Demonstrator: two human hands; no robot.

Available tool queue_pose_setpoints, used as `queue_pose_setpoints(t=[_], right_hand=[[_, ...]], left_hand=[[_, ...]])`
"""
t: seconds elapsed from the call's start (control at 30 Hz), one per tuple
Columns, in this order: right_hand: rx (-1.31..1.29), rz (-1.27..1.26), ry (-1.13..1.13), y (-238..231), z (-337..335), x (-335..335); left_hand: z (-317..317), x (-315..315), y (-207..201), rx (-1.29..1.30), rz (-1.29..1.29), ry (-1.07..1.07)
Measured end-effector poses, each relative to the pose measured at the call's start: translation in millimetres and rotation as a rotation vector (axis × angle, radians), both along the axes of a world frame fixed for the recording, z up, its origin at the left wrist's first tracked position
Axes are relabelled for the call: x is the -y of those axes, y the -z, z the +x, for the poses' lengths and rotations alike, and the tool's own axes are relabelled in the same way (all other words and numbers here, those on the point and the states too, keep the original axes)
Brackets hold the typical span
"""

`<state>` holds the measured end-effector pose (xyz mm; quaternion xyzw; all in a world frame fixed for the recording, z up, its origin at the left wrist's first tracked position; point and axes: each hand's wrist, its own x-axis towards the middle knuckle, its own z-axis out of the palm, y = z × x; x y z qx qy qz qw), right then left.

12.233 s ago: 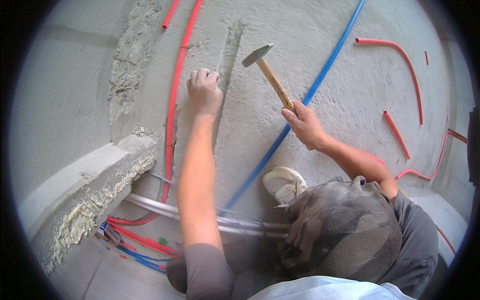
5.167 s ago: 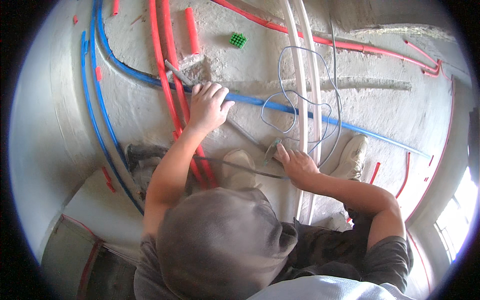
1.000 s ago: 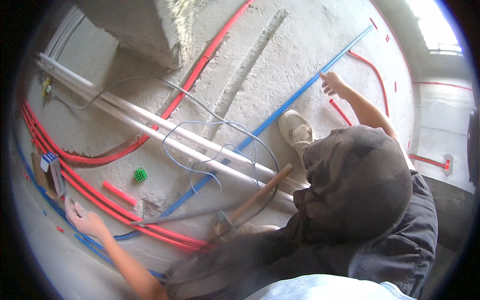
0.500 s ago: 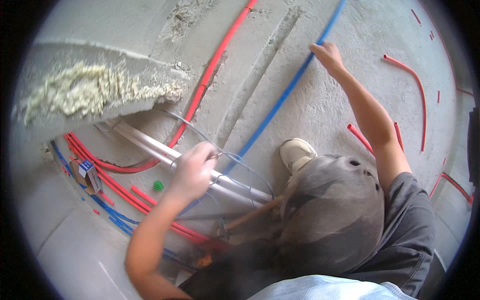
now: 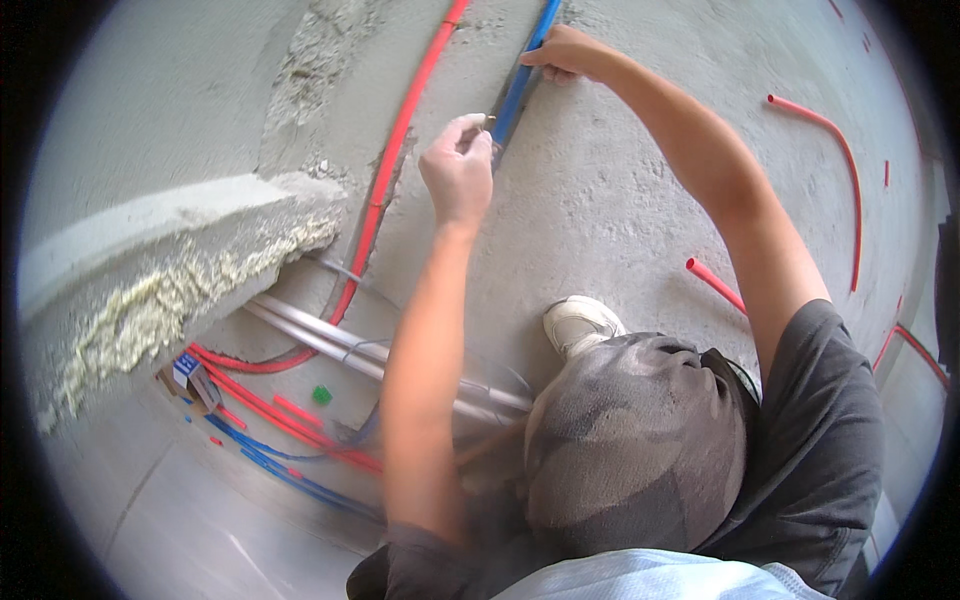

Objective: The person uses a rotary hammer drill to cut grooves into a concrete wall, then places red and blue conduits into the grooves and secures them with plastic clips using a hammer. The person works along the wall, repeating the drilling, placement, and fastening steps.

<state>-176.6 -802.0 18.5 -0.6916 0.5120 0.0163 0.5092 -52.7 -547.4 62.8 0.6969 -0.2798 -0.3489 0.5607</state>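
While right hand (image 5: 562,52) grips blue pipe (image 5: 513,105) in head view, left hand (image 5: 458,170) sits just left of pipe, fingertips pinching small bit (image 5: 489,122), kind unclear to us. Pipe's long axis leads away from us along concrete (image 5: 640,190); right hand nearer, touching. Box (image 5: 203,393) well left of pipe: blue-white label (image 5: 184,368), writing unreadable to us.

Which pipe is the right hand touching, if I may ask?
The blue pipe at the top edge, against the right hand; the long red pipe lies apart.
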Motion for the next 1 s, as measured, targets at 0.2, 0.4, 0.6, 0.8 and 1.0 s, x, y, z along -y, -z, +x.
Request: queue_pose_setpoints(t=[0.2,0.4,0.6,0.8,1.0], right_hand=[[0.004,-0.031,0.148,1.7,-6.5,-11.4],[-0.042,-0.119,0.135,-17.6,-10.1,-22.6],[-0.013,-0.109,0.169,-28.1,-11.8,-27.1],[-0.004,-0.127,0.181,-23.5,-14.5,-26.0],[0.025,-0.113,0.208,-17.2,-14.7,-25.3]], left_hand=[[-12.3,51.8,19.6,-0.171,0.068,-0.153],[-22.7,58.3,36.2,-0.010,0.186,-0.115],[-21.1,59.1,37.0,0.276,0.169,0.041],[-8.1,65.3,27.4,0.620,0.103,0.292],[0.0,68.3,23.2,0.864,0.026,0.426]])
